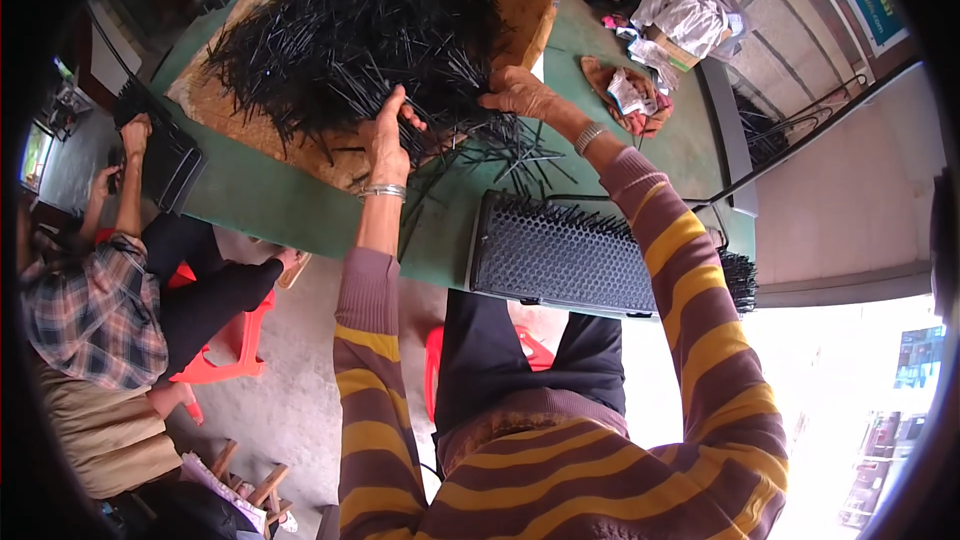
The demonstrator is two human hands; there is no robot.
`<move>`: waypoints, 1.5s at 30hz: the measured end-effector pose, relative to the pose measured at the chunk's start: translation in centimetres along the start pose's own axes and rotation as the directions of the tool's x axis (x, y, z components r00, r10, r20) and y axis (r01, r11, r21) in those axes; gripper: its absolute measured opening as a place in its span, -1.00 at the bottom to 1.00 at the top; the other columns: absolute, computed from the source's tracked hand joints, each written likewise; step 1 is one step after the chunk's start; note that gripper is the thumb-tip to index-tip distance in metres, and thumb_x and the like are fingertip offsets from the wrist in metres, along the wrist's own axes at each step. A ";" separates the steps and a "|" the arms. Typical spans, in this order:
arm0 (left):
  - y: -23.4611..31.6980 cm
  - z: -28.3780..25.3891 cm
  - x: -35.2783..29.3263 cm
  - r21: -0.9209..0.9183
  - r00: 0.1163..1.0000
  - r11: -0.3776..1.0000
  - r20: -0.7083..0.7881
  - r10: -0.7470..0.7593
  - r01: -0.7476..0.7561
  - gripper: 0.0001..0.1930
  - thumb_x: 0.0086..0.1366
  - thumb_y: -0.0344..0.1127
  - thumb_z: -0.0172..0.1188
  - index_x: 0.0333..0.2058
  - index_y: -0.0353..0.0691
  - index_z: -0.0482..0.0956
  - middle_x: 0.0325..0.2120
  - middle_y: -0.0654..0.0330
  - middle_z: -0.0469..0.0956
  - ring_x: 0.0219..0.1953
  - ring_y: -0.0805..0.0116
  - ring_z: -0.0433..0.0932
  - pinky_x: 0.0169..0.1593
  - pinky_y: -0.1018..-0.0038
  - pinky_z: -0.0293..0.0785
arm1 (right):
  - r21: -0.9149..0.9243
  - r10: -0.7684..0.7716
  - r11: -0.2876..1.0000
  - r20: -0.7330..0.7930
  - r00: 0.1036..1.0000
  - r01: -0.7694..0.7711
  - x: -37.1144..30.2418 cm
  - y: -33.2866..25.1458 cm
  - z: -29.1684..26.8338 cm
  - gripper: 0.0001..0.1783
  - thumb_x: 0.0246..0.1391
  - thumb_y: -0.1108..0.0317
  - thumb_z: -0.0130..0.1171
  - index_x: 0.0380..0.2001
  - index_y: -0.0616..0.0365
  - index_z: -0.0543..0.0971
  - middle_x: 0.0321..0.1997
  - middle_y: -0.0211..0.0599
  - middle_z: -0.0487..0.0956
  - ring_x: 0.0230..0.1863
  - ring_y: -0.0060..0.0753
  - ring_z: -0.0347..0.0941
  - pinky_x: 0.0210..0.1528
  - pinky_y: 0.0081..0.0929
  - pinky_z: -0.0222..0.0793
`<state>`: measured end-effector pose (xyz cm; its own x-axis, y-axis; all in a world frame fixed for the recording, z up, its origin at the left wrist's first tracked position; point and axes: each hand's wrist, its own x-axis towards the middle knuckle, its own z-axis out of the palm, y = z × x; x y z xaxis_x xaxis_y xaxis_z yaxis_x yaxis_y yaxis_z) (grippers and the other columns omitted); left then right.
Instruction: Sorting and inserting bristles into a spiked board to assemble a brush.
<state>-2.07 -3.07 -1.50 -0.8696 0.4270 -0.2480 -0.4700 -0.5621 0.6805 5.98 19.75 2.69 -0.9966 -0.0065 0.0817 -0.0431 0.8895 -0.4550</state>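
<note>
A large heap of thin black sticks (pixel 350 40) lies on a brown sack (pixel 225 140) spread over the green table. My left hand (pixel 385 140) is at the near edge of the heap, thumb raised and fingers curled round some sticks. To its right, my right hand (pixel 522 95) pinches sticks at the heap's right side; its fingertips are partly hidden. Loose sticks (pixel 525 155) are scattered on the table below that hand. Nearer me, at the table's edge, sits a black perforated tray (pixel 555 250) with a row of sticks standing along its far side, partly behind my right forearm.
Cloths and bags (pixel 690 15) are piled at the back right, near a small bag with crumpled wrapping (pixel 630 95). A dark bar (pixel 800 145) crosses the right side. At left, a person in a plaid shirt (pixel 100 310) works at another black tray (pixel 170 155).
</note>
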 end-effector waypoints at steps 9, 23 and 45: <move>-2.3 2.7 0.6 -0.114 0.969 0.964 0.089 -0.232 0.242 -0.56 0.21 0.00 0.31 -0.11 -0.23 0.55 -0.09 0.14 0.57 -0.04 0.32 0.52 0.07 0.31 0.47 | 0.146 0.118 0.980 0.106 0.987 -0.132 2.3 -7.2 -2.6 -0.59 -0.06 0.11 0.31 -0.45 0.34 0.58 -0.61 -0.15 0.49 -0.45 -0.29 0.50 -0.39 -0.30 0.37; 1.4 3.0 1.8 -0.287 0.959 0.924 0.201 -0.199 0.252 -0.83 0.11 -0.33 0.37 -0.44 -0.21 0.54 -0.53 0.24 0.56 -0.45 0.32 0.56 -0.26 0.30 0.59 | 0.637 0.203 0.769 -0.170 0.964 -0.049 0.0 -9.2 -1.8 -0.33 0.22 -0.01 0.10 0.18 0.29 0.32 0.03 -0.09 0.51 0.07 -0.29 0.44 0.07 -0.37 0.41; 2.1 3.0 3.4 -0.600 0.996 0.798 0.088 0.010 0.045 -0.78 0.19 -0.27 0.33 -0.42 -0.22 0.45 -0.50 0.24 0.45 -0.41 0.30 0.49 -0.06 0.07 0.55 | 0.931 0.224 0.068 0.337 0.915 -0.360 -2.5 -12.1 4.8 -0.64 0.25 0.10 0.10 -0.02 0.08 0.47 -0.22 -0.40 0.58 -0.11 -0.44 0.50 -0.04 -0.39 0.43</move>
<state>-5.61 -0.70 1.13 -0.8578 0.4817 -0.1792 -0.5049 -0.8550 0.1184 8.65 6.83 3.74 -0.9446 0.0389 -0.3258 0.2905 -0.3623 -0.8856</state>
